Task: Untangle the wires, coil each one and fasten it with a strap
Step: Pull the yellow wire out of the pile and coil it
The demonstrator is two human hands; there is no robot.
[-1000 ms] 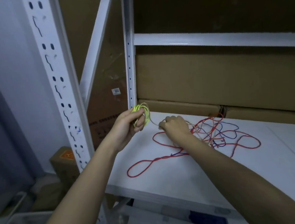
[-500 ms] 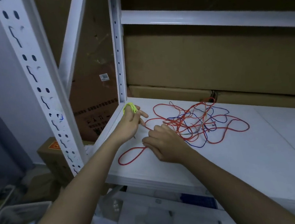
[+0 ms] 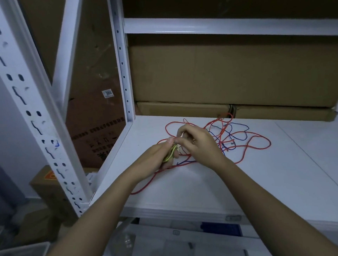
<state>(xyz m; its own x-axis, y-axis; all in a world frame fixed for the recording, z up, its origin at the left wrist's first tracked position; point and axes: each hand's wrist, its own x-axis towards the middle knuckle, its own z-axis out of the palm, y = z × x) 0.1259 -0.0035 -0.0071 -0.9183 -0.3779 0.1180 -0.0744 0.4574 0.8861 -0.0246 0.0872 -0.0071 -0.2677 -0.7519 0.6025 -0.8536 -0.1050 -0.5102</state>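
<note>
2 hands mid-frame: left hand grips yellow coil, right hand pinches at it, over red wire tangle.

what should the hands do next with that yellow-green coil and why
Probably wrap the strap round it: the left hand grips the yellow-green coil, the right hand pinches at its top, while red wire and blue wire lie tangled.

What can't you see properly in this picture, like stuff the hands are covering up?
All in the head view:
- Yellow-green wire: mostly hidden in the left hand, so its coil cannot be counted.
- What the right hand pinches: too small, covered by its fingers.
- Any strap: cannot tell.
- Red wire and blue wire: partly behind both hands.
- Label on the cardboard: small and blurry.
</note>
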